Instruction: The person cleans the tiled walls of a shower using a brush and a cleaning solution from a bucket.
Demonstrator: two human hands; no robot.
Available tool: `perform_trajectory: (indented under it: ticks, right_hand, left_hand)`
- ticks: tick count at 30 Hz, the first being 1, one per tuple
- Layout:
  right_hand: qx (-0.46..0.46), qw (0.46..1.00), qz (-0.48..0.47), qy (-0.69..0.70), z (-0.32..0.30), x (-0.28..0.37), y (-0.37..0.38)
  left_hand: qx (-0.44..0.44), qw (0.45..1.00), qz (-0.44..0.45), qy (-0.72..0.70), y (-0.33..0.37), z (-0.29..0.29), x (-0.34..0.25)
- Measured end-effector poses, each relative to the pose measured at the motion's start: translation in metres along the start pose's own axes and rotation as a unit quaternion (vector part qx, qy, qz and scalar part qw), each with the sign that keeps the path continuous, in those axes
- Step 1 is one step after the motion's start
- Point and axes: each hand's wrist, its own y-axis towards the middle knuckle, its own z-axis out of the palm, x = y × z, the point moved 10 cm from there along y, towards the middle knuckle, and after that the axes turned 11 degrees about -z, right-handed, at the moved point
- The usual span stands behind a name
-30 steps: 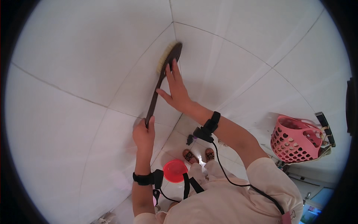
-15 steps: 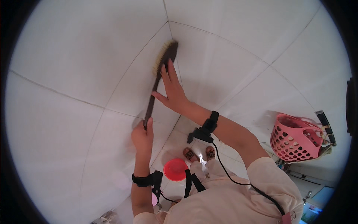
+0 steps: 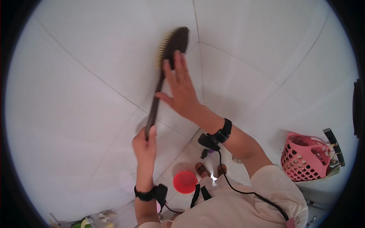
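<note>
A long-handled scrub brush (image 3: 177, 42) with a dark oval back and pale bristles is raised against the white tiled wall (image 3: 95, 49), near a corner. Its bristles face left, toward the tiles; whether they touch cannot be made out for certain. My left hand (image 3: 144, 144) is closed around the lower end of the handle. Higher up, my right hand (image 3: 181, 89) lies with fingers stretched along the back of the brush head, its thumb against the handle. Both wrists carry black straps with small devices.
A pink basket (image 3: 304, 157) with holes hangs on the right wall, beside a black bar (image 3: 334, 146). A red basin (image 3: 185, 182) stands on the tiled floor near my feet. Several items (image 3: 91, 220) sit at the lower left. A black cable runs along my right arm.
The brush has moved upward along the wall, with both hands still on it. The whole view has shifted, so the corner now appears farther right and the basket lower.
</note>
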Motion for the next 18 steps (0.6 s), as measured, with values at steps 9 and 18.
perform_trajectory:
  ticks: [9, 18]
  right_hand:
    - [0.096, 0.991, -0.057, 0.078, 0.015, 0.061, -0.021]
    - [0.044, 0.993, -0.097, -0.042, -0.03, 0.033, 0.058]
  left_hand:
    - [-0.023, 0.995, -0.039, -0.085, -0.045, -0.018, 0.066]
    - [-0.025, 0.991, -0.009, -0.129, -0.002, -0.029, -0.027]
